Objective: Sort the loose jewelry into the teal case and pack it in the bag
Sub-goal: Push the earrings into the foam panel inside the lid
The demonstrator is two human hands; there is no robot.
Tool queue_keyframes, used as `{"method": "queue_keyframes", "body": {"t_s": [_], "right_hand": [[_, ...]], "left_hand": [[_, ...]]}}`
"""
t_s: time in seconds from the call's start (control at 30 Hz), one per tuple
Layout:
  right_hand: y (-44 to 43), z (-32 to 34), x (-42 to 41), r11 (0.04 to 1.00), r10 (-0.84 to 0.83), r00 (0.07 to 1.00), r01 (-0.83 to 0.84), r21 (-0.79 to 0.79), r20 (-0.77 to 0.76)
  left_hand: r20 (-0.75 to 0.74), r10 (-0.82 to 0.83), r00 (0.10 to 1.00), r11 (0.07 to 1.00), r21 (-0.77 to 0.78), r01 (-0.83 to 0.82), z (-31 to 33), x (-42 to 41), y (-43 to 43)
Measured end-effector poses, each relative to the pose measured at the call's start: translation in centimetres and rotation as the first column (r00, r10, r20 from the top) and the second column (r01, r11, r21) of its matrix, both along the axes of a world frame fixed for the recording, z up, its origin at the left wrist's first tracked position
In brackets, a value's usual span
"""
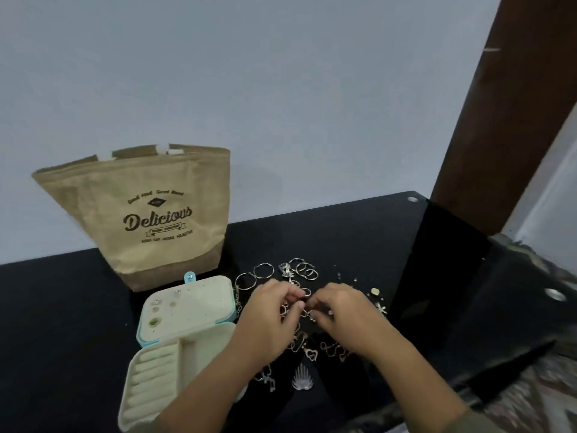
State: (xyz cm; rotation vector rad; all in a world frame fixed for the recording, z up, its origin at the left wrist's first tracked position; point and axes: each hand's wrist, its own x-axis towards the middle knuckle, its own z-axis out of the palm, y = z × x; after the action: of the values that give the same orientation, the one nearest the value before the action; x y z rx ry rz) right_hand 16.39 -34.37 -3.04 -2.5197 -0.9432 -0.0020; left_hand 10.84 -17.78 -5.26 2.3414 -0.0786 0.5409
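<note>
We see the left hand (268, 314) and the right hand (346, 310) meeting above the middle of the bench (62, 307). The left fingers (293, 296) are curled inward, and the right fingers (317, 304) curl to face them. Both sets of tips pinch a small gold piece (307, 308); blur keeps us from telling its kind.

The loose jewelry lies on the bench around and under the hands:
- hoop earrings (249, 279) and a cluster of rings (304, 270) lie beyond the hands;
- a heart pendant (312, 354) and a wing-shaped piece (302, 378) lie nearer to us;
- a flower-shaped piece (381, 307) lies to the right;
- a chain (238, 303) lies just beside the case.

The teal case (140, 326) lies open, left of the hands. Its cream-lined lid (193, 307) is folded back toward the bag and carries a few small earrings. Its base (156, 370) shows ring rolls and open compartments. The left forearm crosses the right edge of the base.

The tan bag (150, 220), printed "Delicious", stands upright behind the case against the pale wall (281, 89). A brown wooden post (499, 104) rises at the right.
</note>
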Motion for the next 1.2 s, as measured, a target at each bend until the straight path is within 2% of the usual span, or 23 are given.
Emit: {"method": "queue_keyframes", "body": {"t_s": [0.3,0.5,0.67,0.8,0.93,1.0,1.07,1.1,1.13,1.17,1.2], "right_hand": [[-8.0,-0.6,2.4,0.994,-0.107,0.994,0.106,-0.016,-0.023],[-9.5,-1.5,3.9,0.975,-0.222,0.975,0.222,-0.033,-0.011],[-10.7,-2.1,4.6,0.940,-0.336,0.942,0.336,-0.058,0.014],[-11.4,-2.6,5.3,0.933,-0.356,0.934,0.356,-0.057,-0.001],[-11.3,-2.9,5.7,0.934,-0.355,0.935,0.354,-0.054,-0.011],[-11.0,-3.0,5.8,0.935,-0.353,0.935,0.352,-0.047,-0.020],[-10.8,-3.2,6.0,0.935,-0.352,0.936,0.350,-0.050,-0.024],[-10.6,-3.3,6.2,0.935,-0.351,0.936,0.349,-0.056,-0.029],[-10.5,-3.3,6.4,0.935,-0.352,0.935,0.349,-0.063,-0.039],[-10.3,-3.4,6.6,0.934,-0.353,0.934,0.349,-0.069,-0.051],[-10.2,-3.5,6.9,0.934,-0.355,0.933,0.350,-0.072,-0.059]], "left_hand": [[-0.054,-0.135,0.989,0.991,0.016,0.136,0.0,4.8,-7.7],[-0.171,-0.118,0.978,0.970,0.192,0.150,-0.1,9.3,-9.5],[-0.258,-0.126,0.958,0.917,0.338,0.212,-0.9,12.2,-11.6],[-0.269,-0.118,0.956,0.899,0.380,0.218,-1.4,13.5,-11.8],[-0.273,-0.139,0.952,0.904,0.357,0.234,-1.9,13.6,-11.5],[-0.258,-0.134,0.957,0.959,0.209,0.191,-1.8,13.4,-11.4],[-0.279,-0.106,0.954,0.993,-0.080,0.087,-1.5,13.0,-11.1],[-0.317,-0.112,0.942,0.967,-0.252,0.031,-1.2,12.8,-10.9],[-0.362,-0.154,0.919,0.899,-0.438,-0.022,-0.9,12.5,-10.8],[-0.398,-0.234,0.887,0.776,-0.626,-0.076,-0.6,12.3,-10.8],[-0.412,-0.334,0.848,0.609,-0.781,-0.140,-0.4,12.0,-10.8]]}}
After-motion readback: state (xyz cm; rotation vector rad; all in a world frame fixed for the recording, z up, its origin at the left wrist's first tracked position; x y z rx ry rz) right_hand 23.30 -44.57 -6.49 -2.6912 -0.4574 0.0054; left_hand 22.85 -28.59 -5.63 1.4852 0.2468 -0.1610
